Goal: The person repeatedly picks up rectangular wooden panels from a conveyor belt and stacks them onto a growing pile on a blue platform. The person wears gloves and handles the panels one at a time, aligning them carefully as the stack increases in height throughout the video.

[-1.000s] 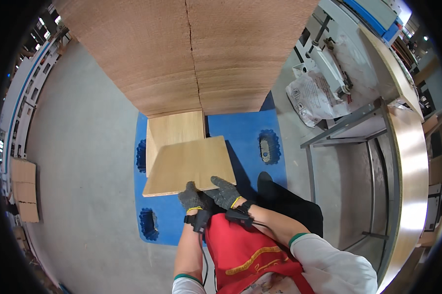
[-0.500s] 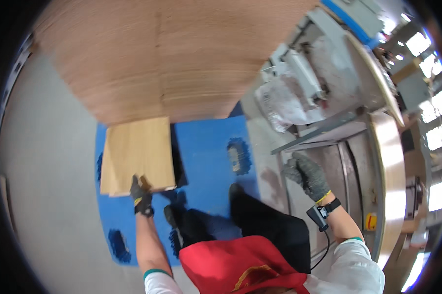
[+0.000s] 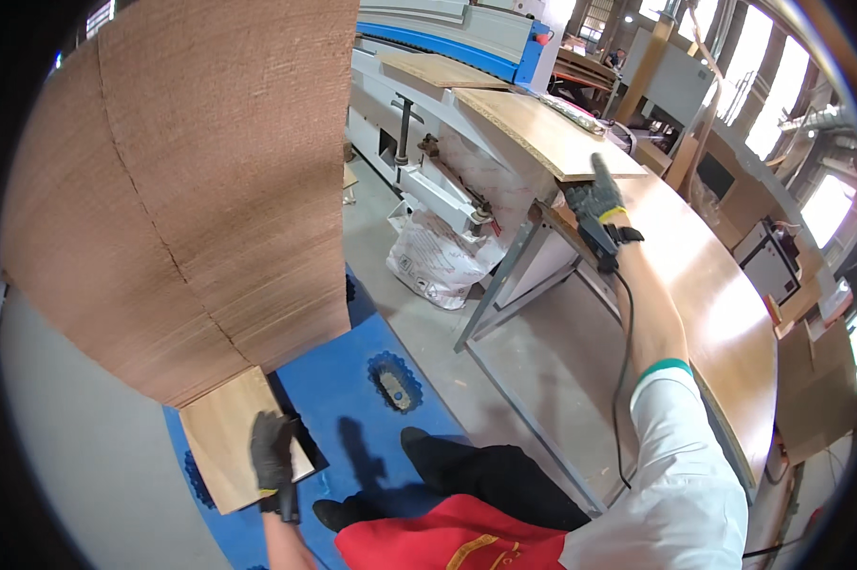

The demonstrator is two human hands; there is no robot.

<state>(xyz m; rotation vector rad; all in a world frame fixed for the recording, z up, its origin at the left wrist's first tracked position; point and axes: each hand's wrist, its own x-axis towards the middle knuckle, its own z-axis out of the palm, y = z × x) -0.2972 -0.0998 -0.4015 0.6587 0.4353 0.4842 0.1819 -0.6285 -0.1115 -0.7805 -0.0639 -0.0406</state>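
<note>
My left hand (image 3: 273,454), in a dark glove with a yellow cuff edge, lies over the small stack of light wooden boards (image 3: 221,427) low on the left, its fingers stretched forward. My right hand (image 3: 596,201), gloved the same way, is at the near end of a light wooden panel (image 3: 542,133) on the worktable. One finger lies over that panel's top, while the others are at its edge, partly hidden. A small dark device with a cable (image 3: 599,245) is strapped to my right wrist.
A tall brown stack of sheets (image 3: 210,171) rises behind the boards on a blue pallet (image 3: 338,380). The long wooden worktable (image 3: 708,294) curves along my right, with a grey metal frame (image 3: 514,271) beneath. A white plastic sack (image 3: 442,256) stands near a machine with a blue stripe (image 3: 447,52).
The view has swung right. My right hand has gone from beside the table frame up to the panel's near end. My left hand has moved from the boards' near edge further over their top.
</note>
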